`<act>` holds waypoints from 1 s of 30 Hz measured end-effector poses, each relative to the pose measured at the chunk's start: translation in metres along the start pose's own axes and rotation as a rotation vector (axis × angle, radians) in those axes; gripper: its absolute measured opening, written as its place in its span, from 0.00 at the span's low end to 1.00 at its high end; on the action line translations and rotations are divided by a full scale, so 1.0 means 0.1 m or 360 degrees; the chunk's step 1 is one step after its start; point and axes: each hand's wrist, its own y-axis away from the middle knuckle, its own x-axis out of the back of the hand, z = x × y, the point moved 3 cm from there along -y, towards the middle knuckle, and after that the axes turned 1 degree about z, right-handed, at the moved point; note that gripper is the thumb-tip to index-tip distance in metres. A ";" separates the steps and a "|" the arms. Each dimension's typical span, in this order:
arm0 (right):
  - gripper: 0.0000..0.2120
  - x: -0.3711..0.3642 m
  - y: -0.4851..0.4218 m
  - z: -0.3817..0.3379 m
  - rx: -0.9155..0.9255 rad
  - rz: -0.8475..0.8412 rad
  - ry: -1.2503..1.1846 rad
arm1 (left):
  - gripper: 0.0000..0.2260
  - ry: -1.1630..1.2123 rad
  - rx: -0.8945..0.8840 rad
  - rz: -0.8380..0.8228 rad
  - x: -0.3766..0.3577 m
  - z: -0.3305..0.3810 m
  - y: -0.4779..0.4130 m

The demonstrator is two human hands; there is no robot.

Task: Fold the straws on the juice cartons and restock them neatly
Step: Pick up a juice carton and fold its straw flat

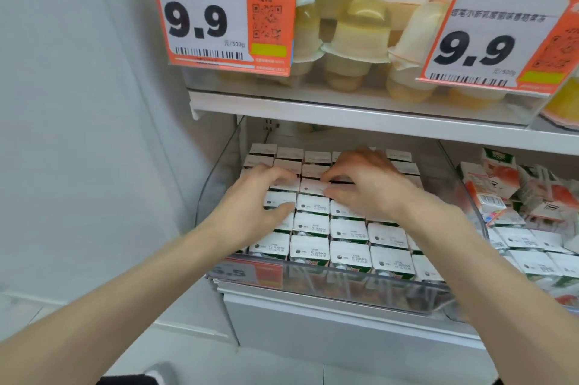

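Observation:
Rows of small juice cartons [313, 225] stand upright with white tops in a clear plastic bin [219, 178] on the lower shelf. My left hand [257, 199] lies over the cartons near the bin's left side. Its curled fingers sit on the far edge of a carton [279, 199] and its thumb on the near edge. My right hand [363, 184] reaches over the middle rows, with fingertips and thumb pinching a carton [313, 186] beside a dark gap. No straws show from above.
To the right, a second bin [470, 196] holds loosely piled cartons with red fruit print [498, 178]. The shelf above [344, 115] carries jelly cups [354, 40] and two orange 9.9 price tags [219, 15]. A white wall [78, 134] stands at the left.

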 end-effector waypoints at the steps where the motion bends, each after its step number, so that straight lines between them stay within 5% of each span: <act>1: 0.15 0.02 -0.03 -0.02 0.0004 -0.0040 0.0034 | 0.19 -0.0012 -0.0006 -0.0014 0.01 -0.01 0.05; 15: 0.18 0.05 -0.13 0.06 -0.0082 -0.0192 -0.0166 | 0.17 -0.0097 -0.0079 -0.0066 0.04 -0.08 0.30; 30: 0.13 0.19 0.28 -0.04 0.0100 0.0588 -0.0926 | 0.28 -0.0038 -0.0023 -0.0008 0.09 -0.03 0.31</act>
